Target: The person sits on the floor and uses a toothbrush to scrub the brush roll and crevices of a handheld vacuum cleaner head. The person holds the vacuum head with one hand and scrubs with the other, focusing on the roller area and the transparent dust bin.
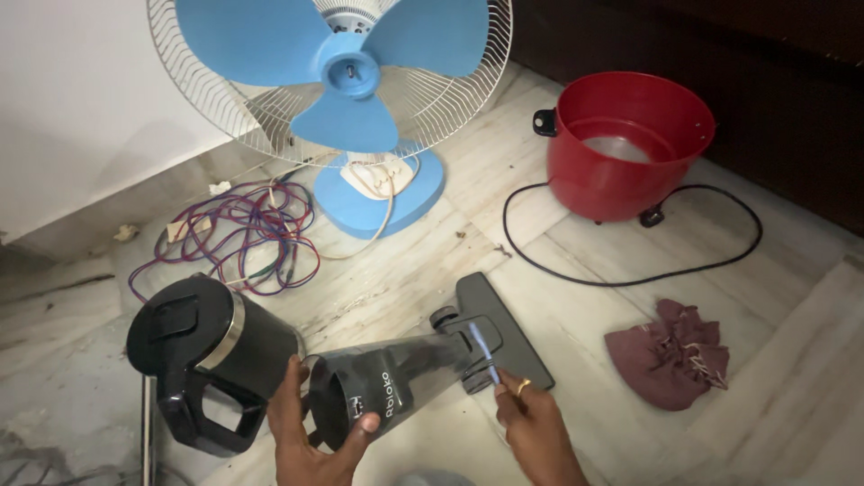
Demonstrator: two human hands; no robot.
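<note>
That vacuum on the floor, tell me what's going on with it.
A person kneels over a handheld vacuum lying on the marble floor. The left hand grips the open end of its translucent dust cup, beside the black motor body. The right hand touches the neck by the floor nozzle. A blue table fan, a red cooker pot, tangled wires and a maroon cloth lie around.

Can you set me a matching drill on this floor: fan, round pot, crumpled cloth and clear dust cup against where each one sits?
Things:
1. fan
2. round pot
3. crumpled cloth
4. clear dust cup

Places:
A. lying on the tiles at lower right
B. held in the left hand
C. standing by the white wall, top left
D. near the dark furniture, top right, cord looped around it

Pairs: 1-C, 2-D, 3-A, 4-B
</note>
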